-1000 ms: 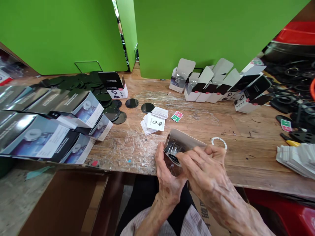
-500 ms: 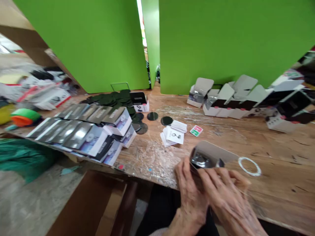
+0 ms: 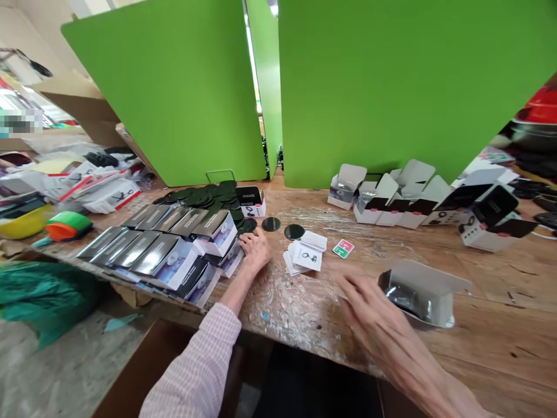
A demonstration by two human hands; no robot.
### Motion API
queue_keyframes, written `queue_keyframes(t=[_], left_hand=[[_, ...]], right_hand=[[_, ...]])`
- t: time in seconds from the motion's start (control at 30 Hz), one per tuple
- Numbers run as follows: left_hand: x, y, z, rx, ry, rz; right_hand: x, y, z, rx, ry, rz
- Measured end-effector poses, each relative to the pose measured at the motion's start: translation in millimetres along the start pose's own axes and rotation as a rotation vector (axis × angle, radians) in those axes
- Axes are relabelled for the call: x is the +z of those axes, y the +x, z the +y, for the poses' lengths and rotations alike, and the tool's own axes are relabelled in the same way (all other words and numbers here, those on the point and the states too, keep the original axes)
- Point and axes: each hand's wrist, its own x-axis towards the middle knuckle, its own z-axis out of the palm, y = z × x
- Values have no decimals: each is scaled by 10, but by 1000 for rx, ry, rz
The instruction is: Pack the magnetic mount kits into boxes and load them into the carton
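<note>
The left hand [image 3: 256, 248] has left the open box [image 3: 420, 292] it was gripping half a second ago and is now reaching far out, its fingers [image 3: 249, 238] curled loosely down onto a black disc [image 3: 248, 224] just beside the stacked closed boxes [image 3: 174, 249]. The right hand [image 3: 369, 313] is hovering with fingers [image 3: 348, 285] spread and flat, holding nothing; earlier both hands were clasping the box. That open box is now lying on the tabletop [image 3: 500, 313] just to the right of the right fingers, flap raised. A pile of small cards [image 3: 304, 255] and two more black discs [image 3: 282, 228] are lying between the two hands.
</note>
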Motion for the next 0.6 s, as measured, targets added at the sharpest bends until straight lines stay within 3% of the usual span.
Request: queue_keyframes(t=[0.1, 0.2, 0.33, 0.47, 0.6], left_hand=[[47, -116, 53, 80, 11, -41], [84, -233, 51, 150, 19, -72], [80, -266, -48, 157, 25, -104], [57, -284, -140, 215, -36, -118], [53, -302, -172, 182, -156, -66]], right_hand=[[499, 299, -19, 4, -52, 3], [823, 433, 45, 24, -97, -107], [865, 423, 111, 24, -80, -223], [833, 375, 136, 57, -11, -194], [811, 338, 144, 127, 41, -139]])
